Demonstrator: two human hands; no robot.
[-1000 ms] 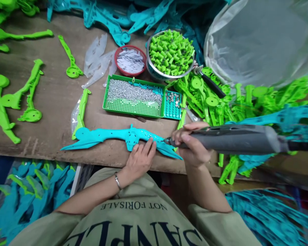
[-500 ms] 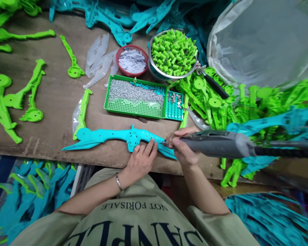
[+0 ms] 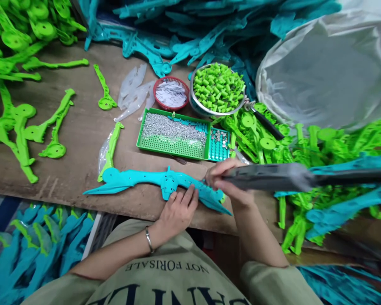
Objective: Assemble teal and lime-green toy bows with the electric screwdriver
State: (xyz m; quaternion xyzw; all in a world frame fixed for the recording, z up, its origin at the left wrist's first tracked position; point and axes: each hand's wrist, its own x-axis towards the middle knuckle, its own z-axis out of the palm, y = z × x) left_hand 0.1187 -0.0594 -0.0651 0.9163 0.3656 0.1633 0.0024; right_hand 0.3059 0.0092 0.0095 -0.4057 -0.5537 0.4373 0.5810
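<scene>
Left hand [image 3: 178, 209]: fingers extended, laid on the blue part [image 3: 169, 185].
Right hand [image 3: 224, 170]: curled closed round the tool [image 3: 263, 177].
Tray [image 3: 173, 153]: at the part's 12 o'clock.

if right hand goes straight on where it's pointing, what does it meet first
Probably the long turquoise plastic part, just ahead of the grey cylindrical tool, with the left hand close by; depth is unclear.

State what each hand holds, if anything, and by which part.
Right hand: the grey tool, by its front end. Left hand: resting on the blue piece, no grip visible.
</scene>
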